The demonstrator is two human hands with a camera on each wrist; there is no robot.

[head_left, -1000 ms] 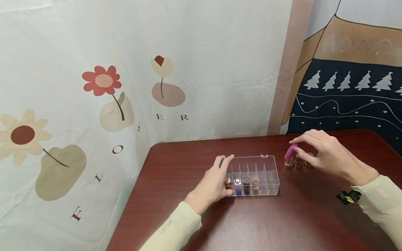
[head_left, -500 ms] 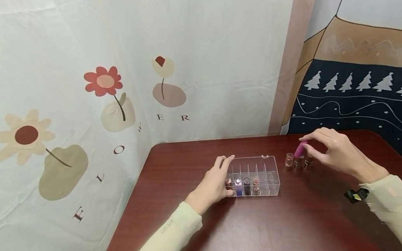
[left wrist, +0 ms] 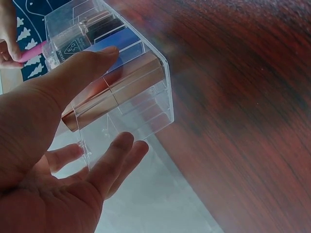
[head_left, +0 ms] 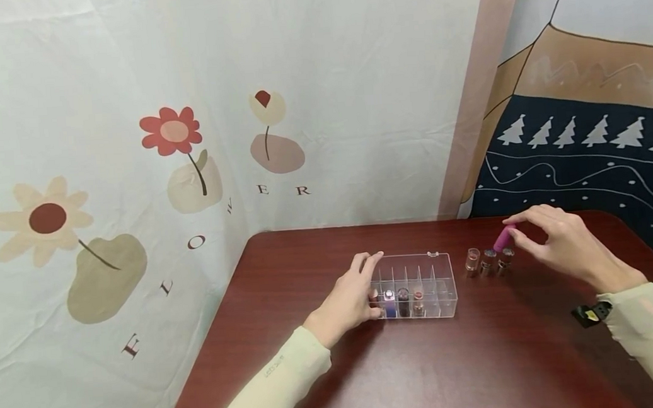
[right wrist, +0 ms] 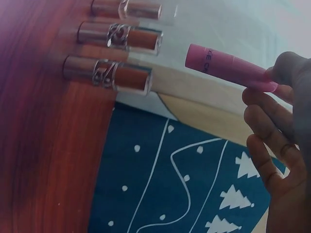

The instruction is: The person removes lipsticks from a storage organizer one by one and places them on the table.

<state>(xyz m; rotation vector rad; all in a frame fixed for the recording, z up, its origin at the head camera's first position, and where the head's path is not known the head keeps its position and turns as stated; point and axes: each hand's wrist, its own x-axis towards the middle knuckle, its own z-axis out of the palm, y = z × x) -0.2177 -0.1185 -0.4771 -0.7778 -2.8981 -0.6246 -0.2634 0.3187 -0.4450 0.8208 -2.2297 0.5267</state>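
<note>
My left hand holds the left end of a clear plastic compartment box, thumb at the front and fingers at the back. Upright in its front row are a rose-gold tube, a purple-blue tube, a dark tube and a clear-capped lipstick. In the air to the right, my right hand pinches a pink lipstick tube by its upper end, between thumb and index finger. In the right wrist view, that tube is apart from the clear-capped lipsticks on the table.
Three clear-capped lipsticks stand in a row on the brown table, right of the box. A pale flower-print cloth hangs behind the table, with a dark tree-print cloth at the right.
My right hand has moved rightward with the pink lipstick tube, across the tops of the standing lipsticks, which now show fully. My left hand has stayed at the box.
</note>
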